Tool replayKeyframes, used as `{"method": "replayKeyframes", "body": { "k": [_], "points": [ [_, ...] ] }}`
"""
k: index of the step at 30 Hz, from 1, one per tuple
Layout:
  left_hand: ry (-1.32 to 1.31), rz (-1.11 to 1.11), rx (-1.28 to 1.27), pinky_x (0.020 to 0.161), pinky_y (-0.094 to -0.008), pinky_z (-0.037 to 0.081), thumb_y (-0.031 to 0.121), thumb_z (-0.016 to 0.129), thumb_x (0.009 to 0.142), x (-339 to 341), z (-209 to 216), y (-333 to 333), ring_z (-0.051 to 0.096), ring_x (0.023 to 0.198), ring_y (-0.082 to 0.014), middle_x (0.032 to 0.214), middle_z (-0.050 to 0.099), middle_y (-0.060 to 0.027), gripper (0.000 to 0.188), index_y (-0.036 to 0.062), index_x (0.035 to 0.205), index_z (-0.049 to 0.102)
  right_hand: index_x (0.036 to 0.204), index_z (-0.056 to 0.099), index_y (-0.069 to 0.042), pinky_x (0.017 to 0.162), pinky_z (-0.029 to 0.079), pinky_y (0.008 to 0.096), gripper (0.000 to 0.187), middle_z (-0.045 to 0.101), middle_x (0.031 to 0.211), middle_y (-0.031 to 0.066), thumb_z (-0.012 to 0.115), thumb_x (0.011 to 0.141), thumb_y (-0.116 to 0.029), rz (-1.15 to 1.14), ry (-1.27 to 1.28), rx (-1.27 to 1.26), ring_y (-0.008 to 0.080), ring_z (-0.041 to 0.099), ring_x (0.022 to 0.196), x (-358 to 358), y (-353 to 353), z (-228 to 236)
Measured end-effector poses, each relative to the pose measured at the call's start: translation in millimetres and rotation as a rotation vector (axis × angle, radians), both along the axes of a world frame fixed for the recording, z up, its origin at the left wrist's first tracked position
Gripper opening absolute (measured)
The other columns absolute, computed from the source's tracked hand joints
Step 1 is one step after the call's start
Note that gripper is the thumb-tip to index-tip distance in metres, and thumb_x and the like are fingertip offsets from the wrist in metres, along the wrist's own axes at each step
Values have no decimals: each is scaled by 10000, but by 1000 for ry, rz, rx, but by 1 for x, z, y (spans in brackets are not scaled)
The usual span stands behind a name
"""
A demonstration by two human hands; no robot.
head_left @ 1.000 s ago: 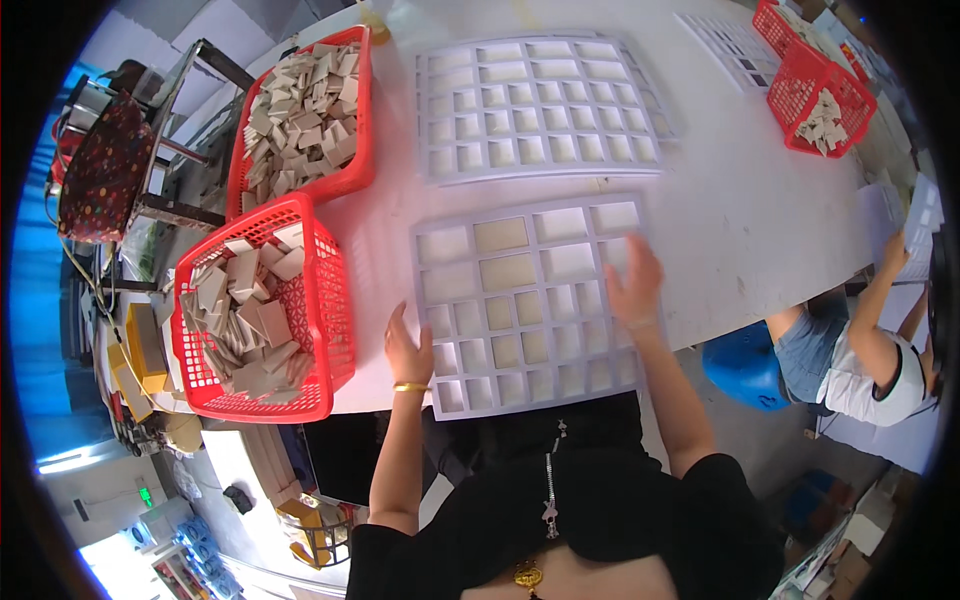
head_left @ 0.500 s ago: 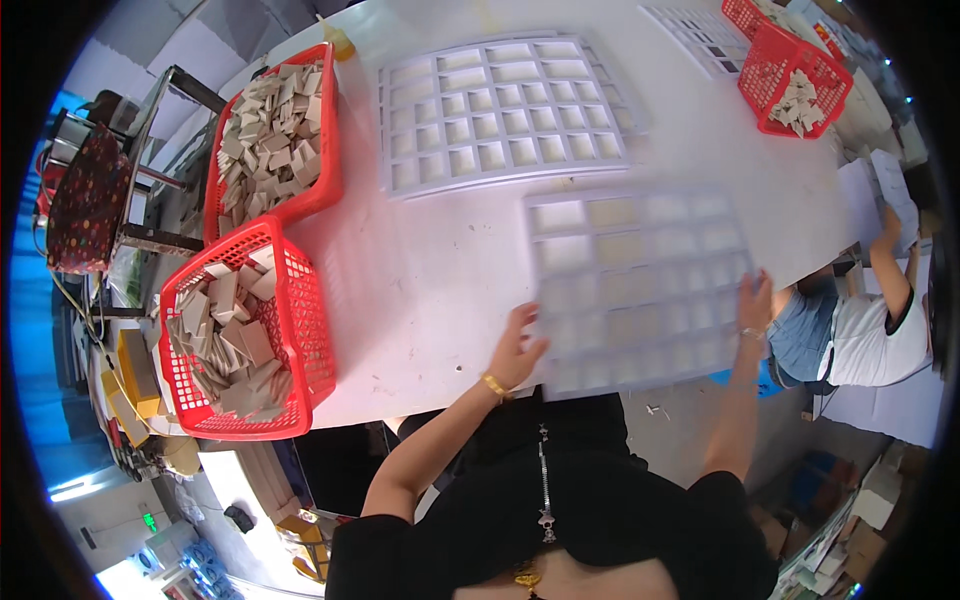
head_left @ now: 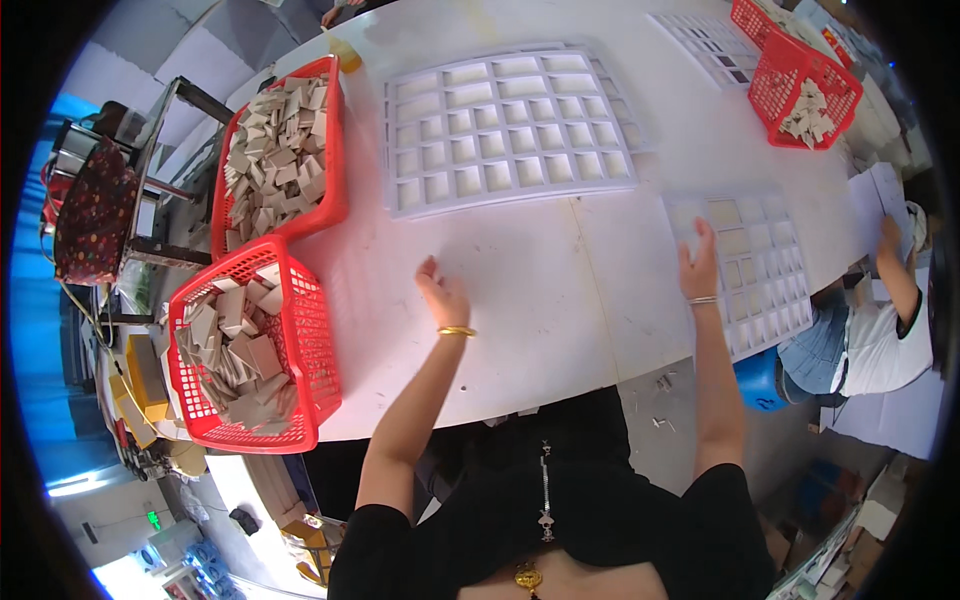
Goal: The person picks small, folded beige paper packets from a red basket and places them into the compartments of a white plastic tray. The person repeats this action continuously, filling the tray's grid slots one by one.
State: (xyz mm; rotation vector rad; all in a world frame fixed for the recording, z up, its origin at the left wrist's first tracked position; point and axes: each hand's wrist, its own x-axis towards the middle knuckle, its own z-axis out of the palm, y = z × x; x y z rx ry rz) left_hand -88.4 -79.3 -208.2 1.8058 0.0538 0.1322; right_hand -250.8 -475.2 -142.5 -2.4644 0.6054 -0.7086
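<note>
Two hands now hang well apart, where half a second ago both were at the sides of one pale divided tray (head_left: 765, 285). That tray has travelled rightward: a second ago it lay between the hands, in front of the body; now it lies under and to the right of the right hand (head_left: 700, 268), by the near edge of the table (head_left: 530, 310). The right hand's fingers point upward, thumb and fingers apart and clamped on nothing, in front of the tray's left part; whether it touches the tray I cannot tell. The left hand (head_left: 445, 295) has come away and back leftward, empty, its fingers loosely bent and parted over bare tabletop. A thin tan line (head_left: 592, 262) on the table, between the hands, is uncovered now.

Beyond both hands, the stack of similar trays (head_left: 510, 165) stays as it was. Left of the left hand, the near red basket (head_left: 315, 340) still holds flat beige tiles (head_left: 240, 350), and the far red basket (head_left: 332, 190) behind it still holds its heap. At the far edge, well beyond the left hand, part of another person's hand (head_left: 333, 16) has come into view.
</note>
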Motion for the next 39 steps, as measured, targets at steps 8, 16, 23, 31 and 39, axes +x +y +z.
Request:
{"method": "replayKeyframes", "body": {
  "k": [8, 16, 23, 31, 39],
  "points": [
    [74, 175, 5, 1022, -329, 201, -59, 460, 666, 104, -2, 13, 404, 1285, -286, 1318, 519, -71, 734, 69, 1375, 316, 1387, 331, -109, 1017, 278, 423, 706, 456, 1393, 64, 607, 742, -28, -341, 133, 327, 214, 415, 1296, 129, 43, -54],
    [304, 225, 107, 1001, -368, 297, -30, 490, 636, 97, 37, -4, 465, 1178, -276, 1242, 555, -126, 707, 90, 1323, 371, 1345, 376, -110, 1012, 301, 417, 732, 484, 1351, 48, 580, 658, 38, -276, -3, 471, 190, 430, 1278, 127, 5, -85],
    [98, 168, -192, 842, -253, 429, -127, 381, 717, 26, -14, 81, 517, 991, -173, 1121, 506, -116, 551, 6, 1248, 327, 1181, 462, -34, 958, 431, 314, 511, 545, 1117, 96, 523, 693, 106, -156, -178, 871, 197, 545, 1061, 31, 60, -56],
    [305, 300, -299, 667, -215, 408, -194, 408, 689, -176, 49, 140, 489, 846, -114, 998, 462, -44, 526, 72, 1143, 401, 1013, 492, -35, 821, 490, 276, 321, 605, 1016, 81, 431, 738, 119, -83, 74, 987, 159, 595, 951, -130, 87, -29],
    [317, 262, -407, 835, -247, 420, -222, 307, 633, -225, 35, 177, 529, 888, -148, 968, 533, -66, 533, 39, 1076, 448, 922, 490, -45, 601, 545, 275, 283, 642, 904, 108, 366, 722, 112, -35, 263, 1235, 173, 656, 763, -166, 71, 7]
  ]
}}
